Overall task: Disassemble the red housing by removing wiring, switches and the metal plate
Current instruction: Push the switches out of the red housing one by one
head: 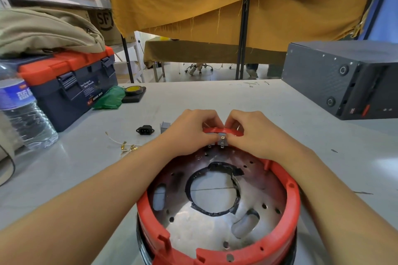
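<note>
The head camera looked down at a grey table from the person's own viewpoint. A round red housing sat on it close to the person, open side up, with a shiny metal plate lying flat inside as its floor. The plate had a large central hole edged with ragged black tape.

Both forearms reached forward over the housing to its far rim. There a small grey switch sat in the far wall, its metal prongs pointing back toward the person and down toward the plate. The left hand came at it from the left and the right hand from the right, fingers curled, both pinching the switch, one on each side. Neither hand was clearly nearer; they met at the switch.

The coming move seemed to turn on this: the switch lay straight ahead of both hands, seated through the wall, so it would likely have to be pushed or pulled along the line of its prongs.

Already loose on the table, left of the hands, lay a black power socket, a small grey part and thin wires with brass ends. Farther left stood a toolbox and a water bottle; a dark box sat at right.
</note>
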